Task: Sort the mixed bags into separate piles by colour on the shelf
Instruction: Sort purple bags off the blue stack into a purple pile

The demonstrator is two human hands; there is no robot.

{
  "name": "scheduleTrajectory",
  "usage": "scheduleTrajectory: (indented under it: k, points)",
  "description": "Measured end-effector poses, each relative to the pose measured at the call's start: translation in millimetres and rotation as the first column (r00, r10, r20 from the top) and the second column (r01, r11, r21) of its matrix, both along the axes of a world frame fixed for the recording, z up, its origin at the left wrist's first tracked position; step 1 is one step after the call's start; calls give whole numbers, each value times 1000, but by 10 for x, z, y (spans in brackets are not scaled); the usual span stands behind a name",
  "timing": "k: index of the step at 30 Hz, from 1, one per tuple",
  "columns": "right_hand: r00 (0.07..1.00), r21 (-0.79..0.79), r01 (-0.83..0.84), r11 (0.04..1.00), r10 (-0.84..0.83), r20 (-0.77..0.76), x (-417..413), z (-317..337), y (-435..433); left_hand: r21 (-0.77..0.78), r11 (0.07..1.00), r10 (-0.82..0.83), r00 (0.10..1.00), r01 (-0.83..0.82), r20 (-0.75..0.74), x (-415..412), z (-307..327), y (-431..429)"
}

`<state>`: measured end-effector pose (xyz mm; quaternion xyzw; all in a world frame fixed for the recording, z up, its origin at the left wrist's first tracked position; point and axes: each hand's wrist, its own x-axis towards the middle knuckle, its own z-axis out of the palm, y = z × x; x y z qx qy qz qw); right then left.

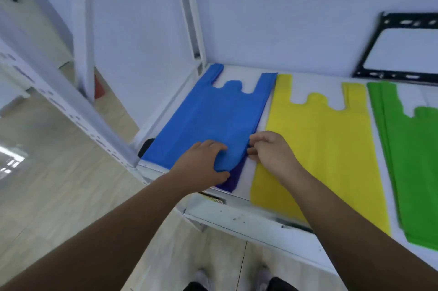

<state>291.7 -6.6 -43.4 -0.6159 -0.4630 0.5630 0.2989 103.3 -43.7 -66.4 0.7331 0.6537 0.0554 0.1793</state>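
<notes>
Blue bag (213,120) lies on the shelf (248,80) just left of the yellow bag (320,143). Left grip (201,165) clutches its near end and right grip (270,150) pinches its edge. Better to lift slowly, or the darker bag (231,180) beneath may drag.

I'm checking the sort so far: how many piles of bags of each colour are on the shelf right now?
blue pile: 1
yellow pile: 1
green pile: 1
dark purple bag, poking out from under the blue pile: 1
Total: 3 piles plus 1 stray bag, 4 colours. How many bags each pile holds cannot be told.
</notes>
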Motion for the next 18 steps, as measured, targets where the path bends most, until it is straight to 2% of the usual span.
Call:
scheduleTrajectory:
  k: [8,13,16,18]
  points:
    - [983,41,176,984,-178,52,-278,44,-263,89,993,-98,957,76,273,-367,-47,178]
    - [953,74,244,967,-253,167,-367,-46,-499,184,965,-251,872,189,420,-563,-71,140]
    - [945,29,291,956,-292,145,-409,-47,-606,292,919,-368,844,265,390,-613,-94,164]
    - [945,-25,320,947,-317,79,-438,-29,-633,270,907,-400,864,324,307,-615,-92,202]
